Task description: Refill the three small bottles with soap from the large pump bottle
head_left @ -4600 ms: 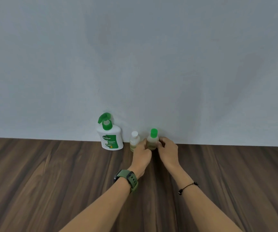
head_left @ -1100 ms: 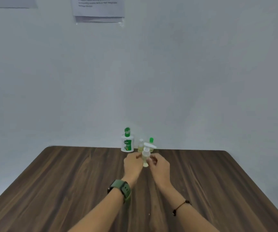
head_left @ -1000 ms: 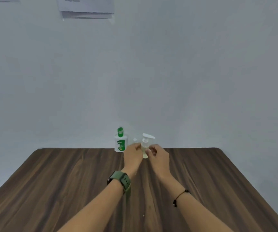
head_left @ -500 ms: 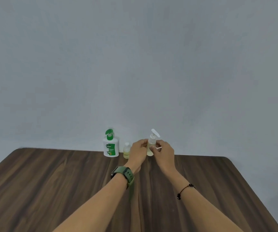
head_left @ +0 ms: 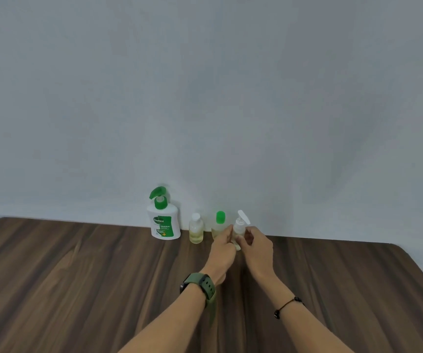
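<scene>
Both hands meet at twelve o'clock, left hand [head_left: 222, 247] steadying the small pump-top bottle [head_left: 238, 231] while right hand [head_left: 257, 247] pinches its collar, probably to unscrew it.

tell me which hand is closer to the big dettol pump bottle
Left. The left hand is to the right of the Dettol pump bottle, holding the small pump bottle; the right hand grips it from farther right.
</scene>
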`<state>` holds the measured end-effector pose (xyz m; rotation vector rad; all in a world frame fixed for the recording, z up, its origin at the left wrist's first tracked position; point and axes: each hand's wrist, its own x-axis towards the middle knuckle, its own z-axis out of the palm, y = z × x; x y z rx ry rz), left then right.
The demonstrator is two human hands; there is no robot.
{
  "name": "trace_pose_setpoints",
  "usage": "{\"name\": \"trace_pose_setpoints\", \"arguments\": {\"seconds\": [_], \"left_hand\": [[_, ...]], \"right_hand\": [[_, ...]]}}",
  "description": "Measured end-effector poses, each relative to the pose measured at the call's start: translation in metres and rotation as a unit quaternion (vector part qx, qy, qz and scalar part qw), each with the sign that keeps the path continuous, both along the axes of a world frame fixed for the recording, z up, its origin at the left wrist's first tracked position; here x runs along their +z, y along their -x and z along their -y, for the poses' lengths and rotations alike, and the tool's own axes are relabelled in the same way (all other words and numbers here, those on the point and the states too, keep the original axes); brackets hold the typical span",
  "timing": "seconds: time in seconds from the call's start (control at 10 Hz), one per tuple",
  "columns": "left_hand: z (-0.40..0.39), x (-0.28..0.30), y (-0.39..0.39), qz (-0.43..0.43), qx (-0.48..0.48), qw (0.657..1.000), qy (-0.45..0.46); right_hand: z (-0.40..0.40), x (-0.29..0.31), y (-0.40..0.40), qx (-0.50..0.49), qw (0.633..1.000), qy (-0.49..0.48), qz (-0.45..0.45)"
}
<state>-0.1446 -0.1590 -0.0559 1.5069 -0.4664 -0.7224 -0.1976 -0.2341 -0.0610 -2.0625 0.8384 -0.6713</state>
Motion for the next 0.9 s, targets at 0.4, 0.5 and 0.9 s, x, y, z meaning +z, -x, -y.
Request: {"name": "trace_pose_setpoints", "arguments": {"seconds": [0.4,0.5,0.9], "left_hand": [[0.027,-0.046,-0.021,-0.009,-0.013,1.0,0.025],[0.027,-0.044,-0.023,-0.011,-0.012,0.999,0.028],[0.014,-0.059,-0.017,-0.021,-0.03,0.999,-0.017]], "right_hand": [[0.024,-0.036,-0.02,-0.016,0.999,0.042,-0.013],[0.021,-0.035,-0.022,-0.014,0.999,0.029,-0.007],[0.004,-0.012,-0.013,-0.026,0.998,-0.048,-0.016]]}}
